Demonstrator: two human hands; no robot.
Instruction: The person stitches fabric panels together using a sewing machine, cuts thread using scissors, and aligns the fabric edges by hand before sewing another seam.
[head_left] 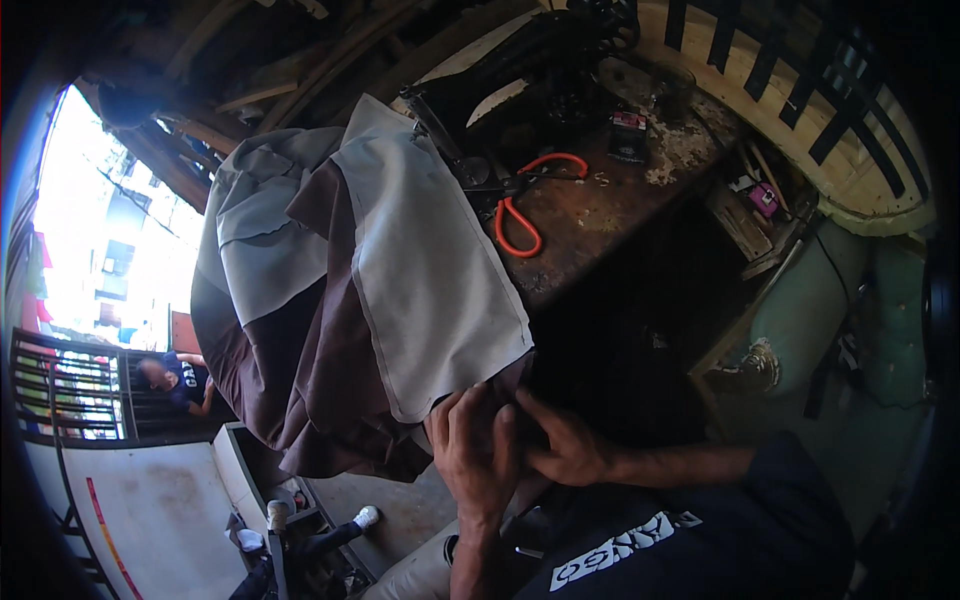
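Brown-and-grey cloth [430, 270] is spilling nearward from the sewing machine [475, 88]; left hand [468, 452] and right hand [568, 447], close together, are pinching its near edge. Folds hanging left of the machine could be dragging that edge askew. Scissors [514, 189], nearside of the machine, are crowding the cloth; a box [628, 137] is sitting to its right.

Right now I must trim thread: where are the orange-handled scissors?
In the head view, the scissors lie upper centre on the worktable, right of the pale fabric, beside the sewing machine.
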